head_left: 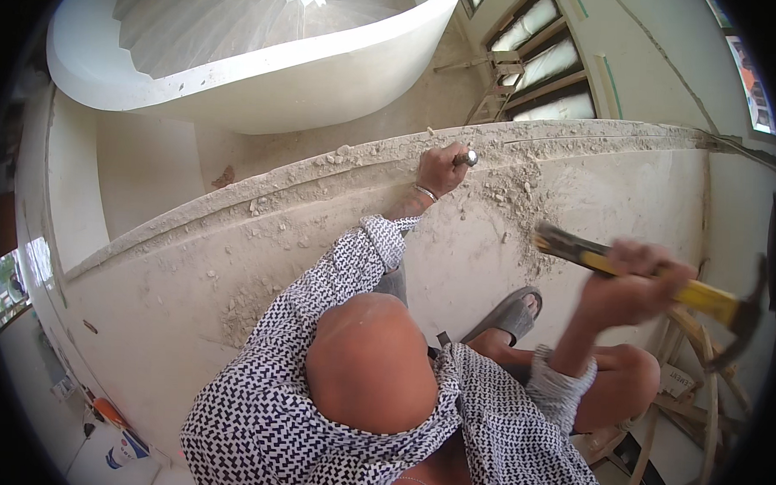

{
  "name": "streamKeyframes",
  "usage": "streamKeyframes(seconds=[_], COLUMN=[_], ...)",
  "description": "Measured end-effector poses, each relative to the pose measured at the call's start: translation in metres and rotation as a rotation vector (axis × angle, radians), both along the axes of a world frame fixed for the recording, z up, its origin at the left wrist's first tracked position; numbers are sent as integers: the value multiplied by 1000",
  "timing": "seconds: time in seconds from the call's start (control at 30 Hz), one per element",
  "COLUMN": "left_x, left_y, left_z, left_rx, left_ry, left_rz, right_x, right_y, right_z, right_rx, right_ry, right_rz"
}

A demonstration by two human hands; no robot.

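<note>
The left hand (440,170) is clenched around a chisel (466,158), whose round metal end faces up toward the camera; the chisel stands at the dusty, grooved edge (236,196) of the floor slab (646,192), its tip hidden from view; the right hand (634,284) is wrapped around the yellow-and-black handle of a claw hammer (709,301), raised well apart from the chisel, its head out to the right and blurred; a bracelet (426,193) circles the left wrist; broken rubble (522,196) lies just right of the left hand and along the edge; nearer the body, a dark sandal (507,319) is on the foot; beyond the edge curves a white staircase parapet (325,78); wooden strips (708,416) lean together at lower right.
</note>
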State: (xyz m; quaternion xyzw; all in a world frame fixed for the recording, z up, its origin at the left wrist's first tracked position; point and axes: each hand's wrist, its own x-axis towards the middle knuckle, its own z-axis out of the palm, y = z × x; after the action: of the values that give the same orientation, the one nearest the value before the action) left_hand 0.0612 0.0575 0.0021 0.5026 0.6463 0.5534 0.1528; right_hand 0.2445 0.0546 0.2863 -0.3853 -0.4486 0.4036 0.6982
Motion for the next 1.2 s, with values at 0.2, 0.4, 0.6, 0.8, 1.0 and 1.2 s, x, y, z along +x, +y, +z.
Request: streamKeyframes(seconds=[0.2,0.4,0.6,0.8,1.0,1.2], left_x=[-18,-8,-12,-5,-27,-7], left_y=[5,-5,-7,-4,8,-10], left_z=[1,-9,-9,-9,-13,-9], left_rx=[-41,-36,2,-12,-20,-43], left_ry=[8,26,59,-13,58,-9], left_rz=[16,45,45,23,54,35], right_x=[-5,-8,-19,-12,-17,2], right_y=[-40,-10,-35,-7,-47,-6], right_z=[-38,13,-33,30,-40,38], right_rx=[-1025,-142,-1055,-93,-1051,-129], right_ry=[-404,-46,-506,-214,-571,-62], right_rz=[428,165,508,40,488,40])
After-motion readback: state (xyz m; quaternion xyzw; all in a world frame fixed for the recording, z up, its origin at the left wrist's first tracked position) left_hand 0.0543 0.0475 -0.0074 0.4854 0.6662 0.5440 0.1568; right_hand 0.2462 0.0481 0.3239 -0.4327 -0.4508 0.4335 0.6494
